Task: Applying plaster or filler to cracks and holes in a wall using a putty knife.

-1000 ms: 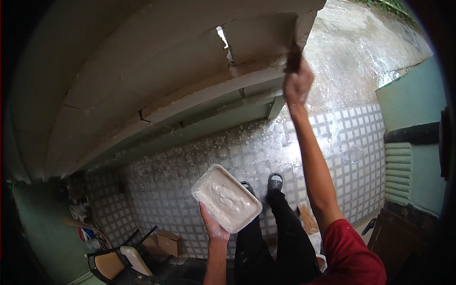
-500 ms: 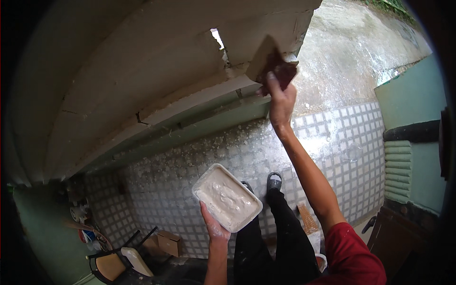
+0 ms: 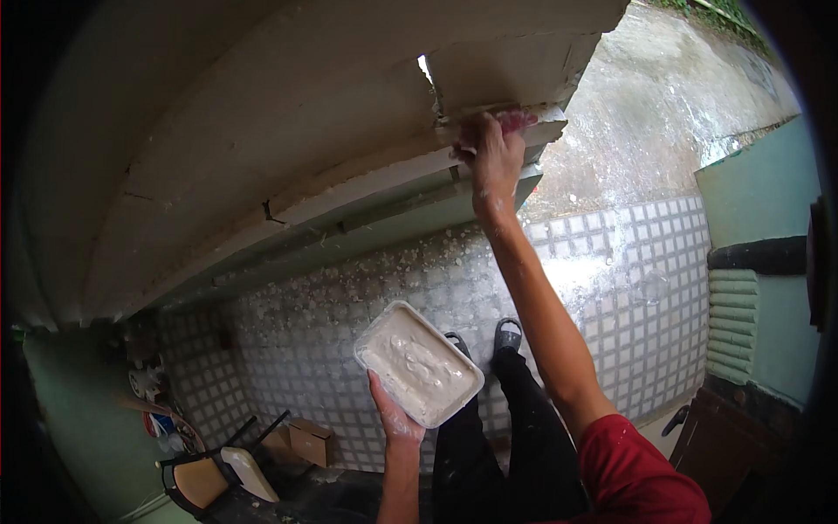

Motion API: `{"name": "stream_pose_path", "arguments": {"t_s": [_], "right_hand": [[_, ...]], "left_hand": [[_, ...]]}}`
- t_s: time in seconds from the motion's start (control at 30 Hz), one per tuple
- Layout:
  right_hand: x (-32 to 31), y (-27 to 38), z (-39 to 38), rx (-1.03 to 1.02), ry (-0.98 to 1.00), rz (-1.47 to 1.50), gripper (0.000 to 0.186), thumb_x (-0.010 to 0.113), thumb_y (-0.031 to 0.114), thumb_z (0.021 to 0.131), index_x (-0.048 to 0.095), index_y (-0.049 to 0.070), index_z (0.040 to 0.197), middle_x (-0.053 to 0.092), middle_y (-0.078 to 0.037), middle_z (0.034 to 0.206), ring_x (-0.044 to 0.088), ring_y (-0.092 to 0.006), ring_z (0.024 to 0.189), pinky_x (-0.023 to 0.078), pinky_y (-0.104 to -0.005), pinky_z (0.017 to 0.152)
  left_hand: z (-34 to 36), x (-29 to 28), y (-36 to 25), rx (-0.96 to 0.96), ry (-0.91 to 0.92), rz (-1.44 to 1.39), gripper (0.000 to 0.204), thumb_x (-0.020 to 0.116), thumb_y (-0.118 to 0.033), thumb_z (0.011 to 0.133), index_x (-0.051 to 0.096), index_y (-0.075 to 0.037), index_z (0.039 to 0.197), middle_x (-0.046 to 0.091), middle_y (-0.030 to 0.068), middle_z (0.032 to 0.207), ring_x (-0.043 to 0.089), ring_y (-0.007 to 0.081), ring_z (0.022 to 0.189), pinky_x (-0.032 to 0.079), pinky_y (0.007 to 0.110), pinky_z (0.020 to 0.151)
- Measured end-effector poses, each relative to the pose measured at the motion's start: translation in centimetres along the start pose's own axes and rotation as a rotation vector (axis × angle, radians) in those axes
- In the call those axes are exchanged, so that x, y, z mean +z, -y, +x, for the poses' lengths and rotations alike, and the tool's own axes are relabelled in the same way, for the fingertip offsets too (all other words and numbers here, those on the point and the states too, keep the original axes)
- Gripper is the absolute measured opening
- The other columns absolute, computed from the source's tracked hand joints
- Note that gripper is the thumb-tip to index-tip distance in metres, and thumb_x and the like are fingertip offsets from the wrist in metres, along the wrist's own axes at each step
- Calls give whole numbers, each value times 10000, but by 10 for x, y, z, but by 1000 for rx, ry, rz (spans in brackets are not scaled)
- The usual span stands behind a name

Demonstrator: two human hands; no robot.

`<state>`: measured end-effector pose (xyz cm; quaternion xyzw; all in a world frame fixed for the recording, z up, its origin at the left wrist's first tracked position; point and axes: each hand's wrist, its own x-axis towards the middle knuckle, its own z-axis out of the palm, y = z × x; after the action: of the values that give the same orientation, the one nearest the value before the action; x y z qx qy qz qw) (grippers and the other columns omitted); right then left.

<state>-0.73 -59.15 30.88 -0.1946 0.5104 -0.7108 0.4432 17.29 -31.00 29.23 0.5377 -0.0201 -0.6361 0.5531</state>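
The left hand has its fingers around the near-left edge of the tub of paste; the right hand clenches a red scraper (partly hidden) at the far ledge. That one-sided hold could tip paste out.

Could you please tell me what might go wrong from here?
Only the left hand supports the tray, its visible grip at one side, so the pale paste could spill if it tilts.
The right hand, reaching far out with the reddish tool, might scrape against the rough ledge.
The tiled floor is spattered pale, so the slippers might slide.
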Motion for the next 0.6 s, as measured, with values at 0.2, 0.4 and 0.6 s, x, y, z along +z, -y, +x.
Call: {"name": "stream_pose_path", "arguments": {"t_s": [0.2, 0.4, 0.6], "right_hand": [[10, 33, 29, -79, 121, -89, 296, 511, 223, 917, 632, -40, 856, 635, -85, 763, 610, -157, 680, 519, -290, 637], [-21, 51, -10, -22, 156, 34, 276, 539, 225, 926, 629, -35, 947, 636, -83, 800, 595, -145, 658, 507, -275, 607], [-21, 9, 15, -76, 54, -222, 313, 486, 206, 928, 634, -56, 843, 648, -119, 719, 631, -184, 597, 517, -312, 566]], "left_hand": [[-1, 3, -1, -12, -14, -22, 736, 410, -592, 941, 241, -136, 1493, 310, 83, 1504, 350, 294, 1351, 321, 458, 1107], [-3, 3, -6, 4, -23, -5, 745, 391, -598, 945, 231, -120, 1493, 313, 88, 1504, 341, 289, 1360, 309, 433, 1116], [0, 7, -2, -19, 40, -17, 744, 388, -593, 947, 227, -115, 1494, 309, 90, 1506, 343, 289, 1358, 312, 434, 1114]]}}
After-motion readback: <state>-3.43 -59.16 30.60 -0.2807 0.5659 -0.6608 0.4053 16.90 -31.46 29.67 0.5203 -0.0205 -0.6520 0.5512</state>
